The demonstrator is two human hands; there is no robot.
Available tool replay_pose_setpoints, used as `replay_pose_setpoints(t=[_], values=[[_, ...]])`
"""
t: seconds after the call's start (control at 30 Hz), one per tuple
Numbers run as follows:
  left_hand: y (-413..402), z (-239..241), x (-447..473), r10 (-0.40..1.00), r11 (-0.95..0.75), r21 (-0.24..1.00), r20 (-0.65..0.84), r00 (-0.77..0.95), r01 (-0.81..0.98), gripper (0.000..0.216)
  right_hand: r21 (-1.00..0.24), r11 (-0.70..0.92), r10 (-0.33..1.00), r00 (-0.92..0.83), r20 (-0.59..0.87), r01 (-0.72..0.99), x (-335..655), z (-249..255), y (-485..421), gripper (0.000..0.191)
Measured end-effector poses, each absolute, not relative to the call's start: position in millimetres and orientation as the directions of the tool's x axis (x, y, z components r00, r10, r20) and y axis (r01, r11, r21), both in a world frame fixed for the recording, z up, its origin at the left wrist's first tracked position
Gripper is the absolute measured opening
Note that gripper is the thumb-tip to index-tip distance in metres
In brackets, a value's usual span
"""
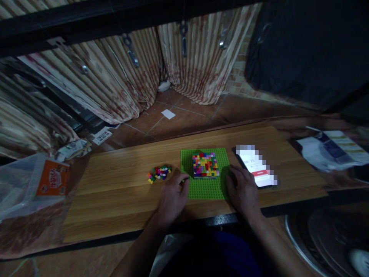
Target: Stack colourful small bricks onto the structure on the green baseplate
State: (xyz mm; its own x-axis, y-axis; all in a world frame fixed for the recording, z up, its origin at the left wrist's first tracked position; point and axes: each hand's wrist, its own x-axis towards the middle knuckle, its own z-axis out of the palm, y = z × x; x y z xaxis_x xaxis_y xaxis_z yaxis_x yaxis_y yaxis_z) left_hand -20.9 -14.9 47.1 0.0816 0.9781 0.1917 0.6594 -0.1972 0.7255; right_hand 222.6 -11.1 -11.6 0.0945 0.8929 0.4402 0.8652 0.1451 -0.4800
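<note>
Head view: a wooden desk (115, 200) is seen from above in dim light, and a green plate (206, 190) lies flat on it near the front edge. A square of small coloured bricks (205, 165) is pressed onto the far half of the plate. A heap of loose bricks (159, 173) lies just beside the plate, to its left. The left hand (173, 198) is set at the plate's left edge with its fingers curled together. Something small and pale is seen at the fingertips, but whether it is gripped cannot be told. The right hand (242, 190) is laid loosely on the plate's right edge, fingers relaxed and nothing held. A lit phone (258, 169) lies just beyond it.

The bricks are judged to be hard, very light and smooth, so they are easily flicked away or dropped. Each is best pinched by two opposite sides between thumb and forefinger, with the top studs left free. The plate is judged thin, stiff and light and likely to slide on the smooth wood. It is best pressed down at a bare edge while a brick is pushed on
</note>
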Motion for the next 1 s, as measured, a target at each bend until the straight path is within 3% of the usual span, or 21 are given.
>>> replay_pose_setpoints(t=[0.3, 0.57, 1.0], values=[[0.2, 52.6, -5.8, 0.966, -0.237, 0.751, 0.25, 0.066, 0.616, 0.016, -0.456, 0.169, 0.879, 0.076, 0.471, 0.874, 223.7, -13.2, -10.4, 0.03], [6.6, 48.1, 0.2, 0.976, -0.159, 0.82, 0.214, -0.037, 0.55, 0.016, -0.454, 0.169, 0.879, 0.075, 0.472, 0.875, 223.7, -13.4, -10.3, 0.03], [7.0, 43.1, -4.7, 0.993, 0.016, 0.949, 0.022, -0.115, 0.316, 0.019, -0.48, 0.157, 0.889, 0.089, 0.45, 0.863, 223.9, -13.7, -10.9, 0.034]])
